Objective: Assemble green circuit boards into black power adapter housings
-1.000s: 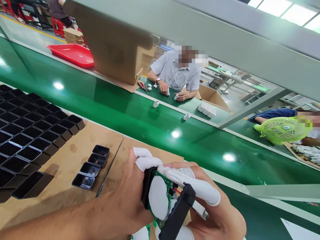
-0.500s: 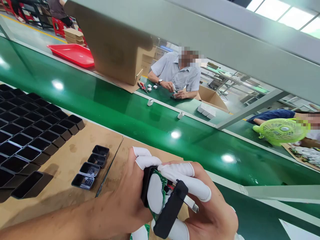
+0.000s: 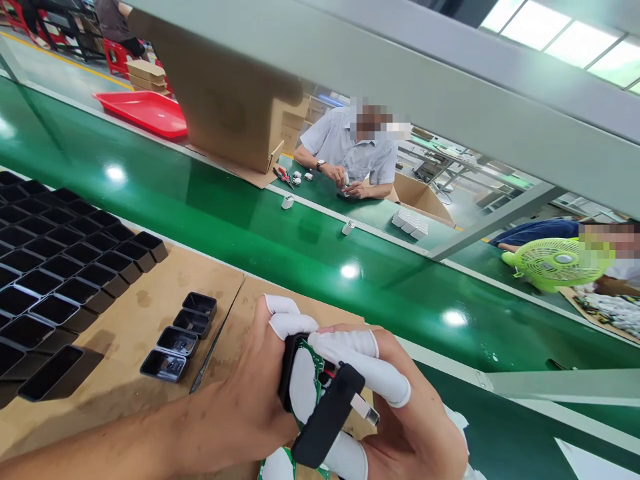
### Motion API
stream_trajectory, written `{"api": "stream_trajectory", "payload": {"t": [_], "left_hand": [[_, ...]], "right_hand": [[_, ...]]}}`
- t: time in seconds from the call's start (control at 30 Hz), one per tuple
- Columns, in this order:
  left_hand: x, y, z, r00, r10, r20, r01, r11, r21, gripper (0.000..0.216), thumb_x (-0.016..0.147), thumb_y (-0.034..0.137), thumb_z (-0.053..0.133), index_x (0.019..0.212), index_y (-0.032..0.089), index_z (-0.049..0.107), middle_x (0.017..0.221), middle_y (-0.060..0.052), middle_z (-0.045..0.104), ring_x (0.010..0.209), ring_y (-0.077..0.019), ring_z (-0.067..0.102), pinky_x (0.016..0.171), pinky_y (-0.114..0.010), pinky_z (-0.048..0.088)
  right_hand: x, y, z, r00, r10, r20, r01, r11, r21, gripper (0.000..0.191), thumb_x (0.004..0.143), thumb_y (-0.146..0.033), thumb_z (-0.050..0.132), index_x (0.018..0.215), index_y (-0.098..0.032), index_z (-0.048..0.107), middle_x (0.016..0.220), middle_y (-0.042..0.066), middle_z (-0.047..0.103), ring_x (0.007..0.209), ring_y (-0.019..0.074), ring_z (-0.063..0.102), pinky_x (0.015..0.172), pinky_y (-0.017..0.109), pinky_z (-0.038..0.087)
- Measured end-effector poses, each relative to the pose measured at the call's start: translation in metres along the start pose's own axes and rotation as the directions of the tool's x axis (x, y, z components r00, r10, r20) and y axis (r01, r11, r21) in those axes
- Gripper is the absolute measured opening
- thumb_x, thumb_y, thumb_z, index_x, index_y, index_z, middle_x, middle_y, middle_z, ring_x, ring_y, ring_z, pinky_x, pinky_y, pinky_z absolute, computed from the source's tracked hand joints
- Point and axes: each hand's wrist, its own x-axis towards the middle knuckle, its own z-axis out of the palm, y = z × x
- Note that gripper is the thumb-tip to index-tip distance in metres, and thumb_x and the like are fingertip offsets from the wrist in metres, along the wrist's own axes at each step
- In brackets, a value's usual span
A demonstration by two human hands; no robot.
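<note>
My left hand, with white finger cots, is wrapped round a black plastic case whose open end faces right. My right hand, also in white finger cots, grips a black end cap with a metal USB plug sticking out. Between cap and case is a green circuit board with a white patch, its far edge at the case's mouth. How deep it sits inside is hidden. Below the hands lies another green board with a white patch.
Rows of black cases stand on cardboard at left, with several separate black cases nearer. Beyond runs a green conveyor belt carrying white pieces. Across it a person works. A green fan stands at right. A metal beam crosses above.
My right hand has shifted slightly left, bringing the end cap and board nearer the case. The white pieces on the belt have moved left. The view has shifted slightly.
</note>
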Motion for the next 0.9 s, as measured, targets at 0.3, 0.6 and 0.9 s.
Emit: {"api": "stream_trajectory", "payload": {"t": [0.3,0.6,0.9], "left_hand": [[0.001,0.009,-0.006,0.992,-0.105,0.07,0.106,0.994,-0.004,0.067,0.09,0.01,0.074,0.143,0.04,0.045,0.128,-0.003,0.047,0.124,-0.0288,0.063,0.101,-0.048,0.068],[0.008,0.016,-0.005,0.969,-0.239,0.064,0.244,0.966,-0.085,0.061,0.081,0.011,0.073,0.136,0.032,0.055,0.124,-0.004,0.052,0.116,-0.0266,0.064,0.104,-0.047,0.069],[0.011,0.019,0.0,0.978,-0.208,0.004,0.208,0.974,-0.095,0.054,0.082,0.01,0.068,0.131,0.031,0.058,0.127,-0.005,0.055,0.119,-0.0285,0.064,0.109,-0.052,0.066]], "right_hand": [[0.0,0.0,-0.002,0.999,0.02,0.028,-0.021,1.0,0.006,0.078,0.095,-0.028,0.099,0.166,-0.028,0.067,0.131,0.016,0.081,0.12,0.0372,0.082,0.09,0.044,0.075],[0.003,0.002,-0.002,0.999,0.027,0.042,-0.029,0.999,0.03,0.077,0.095,-0.024,0.099,0.164,-0.03,0.067,0.131,0.014,0.08,0.112,0.0332,0.082,0.082,0.041,0.075],[0.001,0.003,0.001,0.986,0.141,0.094,-0.15,0.984,0.097,0.074,0.096,-0.024,0.098,0.163,-0.033,0.068,0.139,0.011,0.073,0.109,0.025,0.08,0.08,0.03,0.074]]}}
